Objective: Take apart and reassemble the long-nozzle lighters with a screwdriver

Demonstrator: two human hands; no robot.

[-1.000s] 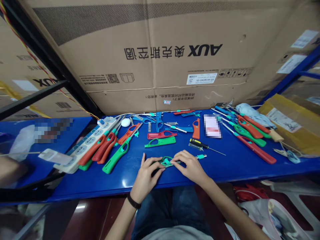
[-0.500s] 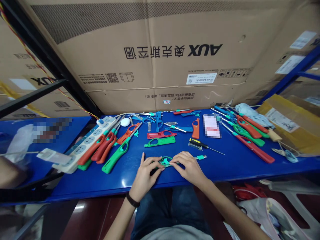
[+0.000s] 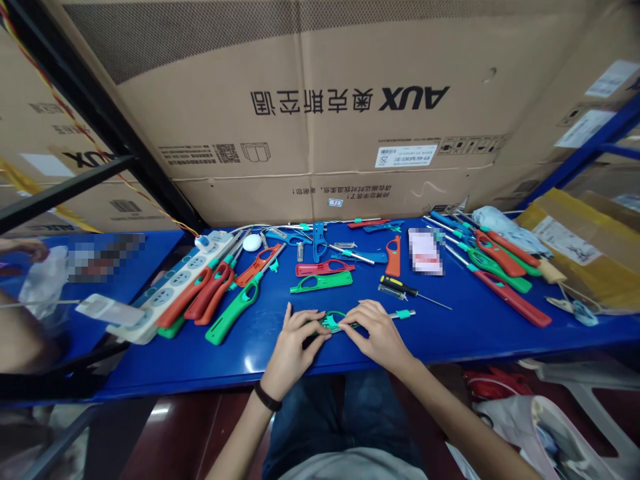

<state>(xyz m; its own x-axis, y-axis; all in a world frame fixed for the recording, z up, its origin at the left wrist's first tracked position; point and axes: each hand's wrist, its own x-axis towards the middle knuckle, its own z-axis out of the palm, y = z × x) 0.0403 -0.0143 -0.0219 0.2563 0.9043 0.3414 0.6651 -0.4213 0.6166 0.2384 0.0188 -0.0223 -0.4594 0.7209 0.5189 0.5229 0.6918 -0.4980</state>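
Near the front edge of the blue table, both hands work on a green long-nosed lighter (image 3: 334, 317) that is partly covered by my fingers. My left hand (image 3: 296, 340) pinches its handle end. My right hand (image 3: 373, 332) pinches near the turquoise trigger, and the metal tube sticks out to the right past a turquoise collar (image 3: 403, 314). Just beyond lie a green handle shell (image 3: 321, 283) and a red handle shell (image 3: 325, 268). A black-and-yellow screwdriver (image 3: 400, 286) rests to the right, beside a small clear part (image 3: 392, 292).
A white power strip (image 3: 165, 293) runs along the left, with several lighters against it. More lighters (image 3: 510, 297) are piled at the right, by a yellow-taped carton (image 3: 565, 250). A large cardboard box (image 3: 325, 147) stands behind. Another person's hand (image 3: 31, 249) shows at far left.
Both my hands stay on the lighter with barely any movement. The other person's hand has come into view at the far left. The view has shifted slightly.
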